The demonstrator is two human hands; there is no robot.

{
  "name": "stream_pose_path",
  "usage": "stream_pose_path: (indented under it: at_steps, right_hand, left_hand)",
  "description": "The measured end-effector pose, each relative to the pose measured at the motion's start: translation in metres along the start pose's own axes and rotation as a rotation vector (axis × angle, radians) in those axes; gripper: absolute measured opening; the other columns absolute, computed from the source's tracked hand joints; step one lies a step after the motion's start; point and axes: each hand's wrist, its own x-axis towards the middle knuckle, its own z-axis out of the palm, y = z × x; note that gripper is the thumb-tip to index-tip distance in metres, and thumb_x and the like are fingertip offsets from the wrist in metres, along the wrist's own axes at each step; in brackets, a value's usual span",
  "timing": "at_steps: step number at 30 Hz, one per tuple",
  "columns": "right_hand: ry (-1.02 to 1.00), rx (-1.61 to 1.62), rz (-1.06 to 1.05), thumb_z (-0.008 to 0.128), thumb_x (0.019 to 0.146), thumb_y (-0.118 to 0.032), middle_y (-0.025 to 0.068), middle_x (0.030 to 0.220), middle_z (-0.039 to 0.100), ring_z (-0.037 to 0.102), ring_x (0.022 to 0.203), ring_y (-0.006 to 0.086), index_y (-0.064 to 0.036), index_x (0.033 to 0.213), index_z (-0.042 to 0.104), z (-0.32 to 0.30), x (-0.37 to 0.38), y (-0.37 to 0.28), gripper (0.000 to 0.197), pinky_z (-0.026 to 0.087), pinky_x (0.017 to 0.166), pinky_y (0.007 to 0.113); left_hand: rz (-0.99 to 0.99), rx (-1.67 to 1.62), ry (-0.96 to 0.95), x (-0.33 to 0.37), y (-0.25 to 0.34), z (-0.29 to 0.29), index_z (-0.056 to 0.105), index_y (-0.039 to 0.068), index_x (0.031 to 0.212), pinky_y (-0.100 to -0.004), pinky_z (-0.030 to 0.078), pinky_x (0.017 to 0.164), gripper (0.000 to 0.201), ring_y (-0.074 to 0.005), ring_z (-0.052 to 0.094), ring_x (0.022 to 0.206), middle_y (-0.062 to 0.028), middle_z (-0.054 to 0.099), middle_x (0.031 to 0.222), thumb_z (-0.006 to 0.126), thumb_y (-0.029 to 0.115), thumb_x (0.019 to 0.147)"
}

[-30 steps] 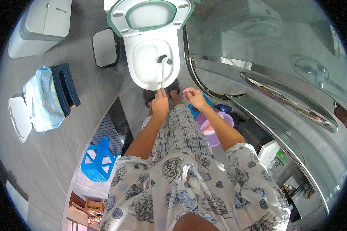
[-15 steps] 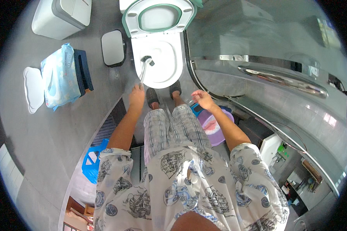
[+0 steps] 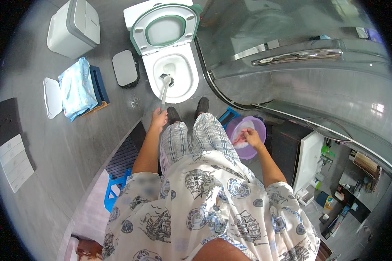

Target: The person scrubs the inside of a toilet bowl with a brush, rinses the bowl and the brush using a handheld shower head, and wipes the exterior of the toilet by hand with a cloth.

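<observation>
Ahead of the left hand's (image 3: 158,119) grip stands the toilet (image 3: 195,78), seat raised; to its right, the purple basin (image 3: 261,127) lies beneath the right hand (image 3: 251,138), fingers curled, contents unclear. The left fingers clamp the brush (image 3: 165,94) by its handle end, presumably sparing them the bowl; its long axis runs forward, bristles inside the bowl, pointing away.

The left arm (image 3: 146,152) reaches forward and leans slightly inward, its forearm bare; at its end the left hand (image 3: 160,119) is curled into a fist-like grip. The right arm (image 3: 272,167), its forearm bare too, slants forward and inward more strongly, the right hand (image 3: 249,137) nearer the torso (image 3: 204,195) with fingers loosely bent. The hands are well apart, one either side of the legs (image 3: 215,130).
</observation>
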Motion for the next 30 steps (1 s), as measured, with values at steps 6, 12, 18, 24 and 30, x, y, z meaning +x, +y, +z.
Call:
stream_pose_path:
  at_steps: [6, 12, 18, 24, 30]
  right_hand:
    - [-0.034, -0.047, 0.212, 0.049, 0.094, -0.018, 0.0057, 0.094, 0.065, 0.063, 0.075, 0.0157, -0.0094, 0.11, 0.06, -0.009, -0.013, 0.048, 0.021, 0.05, 0.065, 0.03]
    - [-0.017, 0.096, 0.117, 0.05, 0.094, -0.013, 0.0055, 0.09, 0.065, 0.063, 0.071, 0.0153, -0.0031, 0.105, 0.062, -0.018, 0.011, 0.06, 0.019, 0.052, 0.063, 0.028]
    - [-0.016, 0.1, -0.067, 0.047, 0.094, -0.006, 0.0044, 0.085, 0.063, 0.06, 0.073, 0.0137, -0.0036, 0.103, 0.062, -0.034, -0.003, 0.044, 0.017, 0.051, 0.067, 0.028]
    - [0.02, 0.146, 0.029, 0.048, 0.094, -0.008, 0.001, 0.087, 0.064, 0.059, 0.074, 0.0111, -0.0089, 0.105, 0.062, -0.07, -0.012, 0.102, 0.018, 0.048, 0.063, 0.026]
    - [0.074, -0.043, -0.115, 0.048, 0.095, -0.011, -0.0008, 0.086, 0.063, 0.059, 0.073, 0.0101, -0.0103, 0.104, 0.062, -0.075, -0.007, 0.146, 0.017, 0.047, 0.062, 0.026]
  left_hand:
    - [-0.037, -0.093, -0.152, -0.033, -0.003, -0.004, 0.047, 0.006, 0.117, -0.0215, 0.04, 0.044, 0.028, -0.0077, 0.049, 0.057, -0.002, 0.054, 0.081, 0.046, 0.023, 0.096]
    - [-0.043, -0.079, -0.227, -0.037, -0.013, 0.005, 0.052, 0.011, 0.11, -0.021, 0.034, 0.041, 0.023, -0.0077, 0.046, 0.053, 0.0006, 0.054, 0.078, 0.043, 0.028, 0.097]
    - [-0.103, -0.013, -0.017, -0.017, -0.043, 0.027, 0.053, 0.007, 0.111, -0.0221, 0.027, 0.036, 0.032, -0.007, 0.037, 0.045, 0.0024, 0.045, 0.065, 0.042, 0.034, 0.097]
    - [-0.165, -0.006, 0.049, -0.036, -0.039, 0.039, 0.053, 0.006, 0.111, -0.022, 0.025, 0.036, 0.034, -0.0078, 0.036, 0.044, 0.0016, 0.044, 0.064, 0.042, 0.036, 0.097]
    - [-0.184, 0.045, -0.022, -0.061, -0.026, 0.041, 0.052, 0.008, 0.11, -0.0221, 0.025, 0.036, 0.032, -0.0075, 0.035, 0.046, 0.0016, 0.043, 0.066, 0.04, 0.035, 0.099]
